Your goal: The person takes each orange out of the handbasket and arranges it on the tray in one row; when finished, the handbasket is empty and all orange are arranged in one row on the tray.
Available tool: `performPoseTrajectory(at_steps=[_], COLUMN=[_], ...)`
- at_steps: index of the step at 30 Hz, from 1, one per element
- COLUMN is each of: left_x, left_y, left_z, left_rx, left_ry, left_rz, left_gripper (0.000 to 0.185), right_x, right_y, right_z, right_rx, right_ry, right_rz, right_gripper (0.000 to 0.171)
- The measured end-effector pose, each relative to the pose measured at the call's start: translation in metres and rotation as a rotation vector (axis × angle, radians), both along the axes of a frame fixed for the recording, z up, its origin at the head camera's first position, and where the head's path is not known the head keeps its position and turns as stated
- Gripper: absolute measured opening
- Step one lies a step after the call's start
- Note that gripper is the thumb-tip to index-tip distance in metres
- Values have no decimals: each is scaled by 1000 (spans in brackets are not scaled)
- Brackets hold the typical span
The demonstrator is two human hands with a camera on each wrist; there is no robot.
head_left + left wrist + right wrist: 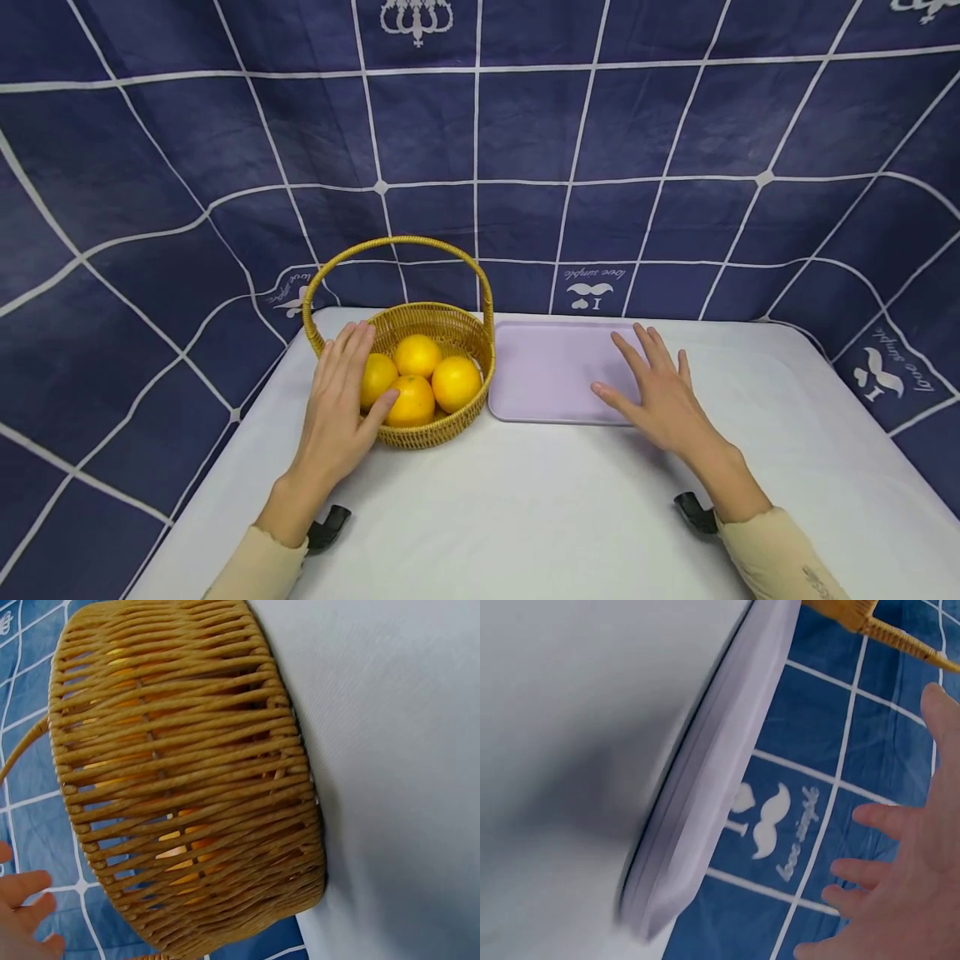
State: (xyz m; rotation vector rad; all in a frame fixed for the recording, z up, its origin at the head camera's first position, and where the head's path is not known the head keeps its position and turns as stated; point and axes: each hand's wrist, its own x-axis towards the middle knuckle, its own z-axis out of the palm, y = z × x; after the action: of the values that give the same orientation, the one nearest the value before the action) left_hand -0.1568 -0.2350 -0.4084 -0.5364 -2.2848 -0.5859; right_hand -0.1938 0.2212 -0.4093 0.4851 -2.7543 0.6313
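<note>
A woven wicker basket with a tall arched handle stands at the left of the white table. Several oranges lie inside it. My left hand is at the basket's near left side, fingers straight and thumb apart, covering part of it; whether it touches cannot be told. In the left wrist view, the basket's slatted side fills the middle, with oranges showing through gaps. To the basket's right lies a shallow lilac tray. Over the tray's right end, my right hand has spread fingers and holds nothing.
White cloth covers the table. Behind and beside it hangs a dark blue curtain with white grid lines. Black curved pieces show at both wrists.
</note>
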Motion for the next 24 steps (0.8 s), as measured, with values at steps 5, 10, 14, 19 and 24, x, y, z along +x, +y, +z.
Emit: performPoseTrajectory(at_steps=[5, 10, 14, 19, 24], left_x=[0, 0, -1, -6, -11], left_y=[-2, -6, -7, -13, -27], left_z=[7, 12, 11, 6, -5], left_rx=[54, 92, 150, 252, 356], left_ry=[98, 190, 262, 312, 199], left_rz=[-7, 17, 46, 99, 159], left_gripper=[79, 78, 75, 79, 81], right_x=[-6, -9, -8, -10, -15], right_y=[-18, -35, -46, -67, -92], right_z=[2, 3, 5, 13, 21], right_rx=[-19, -44, -64, -86, -130], right_ry=[11, 15, 0, -18, -28], right_rz=[26, 48, 47, 57, 96], right_gripper=[84, 82, 82, 86, 86])
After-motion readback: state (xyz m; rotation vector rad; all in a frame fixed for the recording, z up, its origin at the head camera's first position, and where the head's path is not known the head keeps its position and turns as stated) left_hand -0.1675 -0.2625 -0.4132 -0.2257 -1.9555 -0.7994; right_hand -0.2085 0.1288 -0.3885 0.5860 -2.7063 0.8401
